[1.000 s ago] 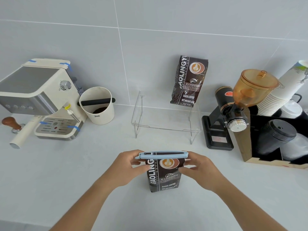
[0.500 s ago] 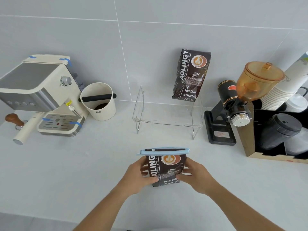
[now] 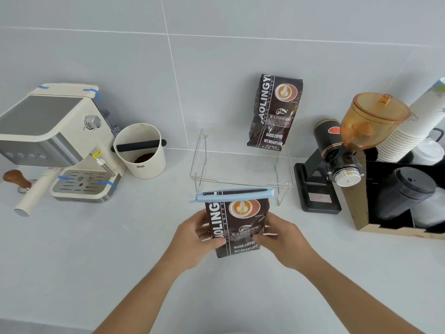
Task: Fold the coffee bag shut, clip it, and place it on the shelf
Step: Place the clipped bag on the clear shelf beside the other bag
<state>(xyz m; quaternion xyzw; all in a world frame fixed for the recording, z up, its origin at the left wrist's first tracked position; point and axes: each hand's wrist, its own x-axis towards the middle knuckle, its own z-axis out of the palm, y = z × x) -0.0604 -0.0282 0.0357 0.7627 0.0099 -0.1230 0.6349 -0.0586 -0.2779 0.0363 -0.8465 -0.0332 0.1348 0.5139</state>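
A dark brown coffee bag (image 3: 237, 220) stands upright between both hands, just in front of the clear acrylic shelf (image 3: 240, 174). A light blue clip (image 3: 234, 195) runs across its folded top. My left hand (image 3: 196, 237) grips the bag's left side and my right hand (image 3: 281, 237) grips its right side, thumbs on the front. A second identical coffee bag (image 3: 274, 112) stands on the shelf's right part, leaning against the wall.
A cream espresso machine (image 3: 55, 141) and a white knock box (image 3: 140, 153) stand at the left. A black grinder with an amber hopper (image 3: 346, 150) sits right of the shelf, beside a box of cups and lids (image 3: 409, 189).
Both hands slid down from the clip to the bag's sides. The clipped bag has moved up and away from me, closer to the shelf.
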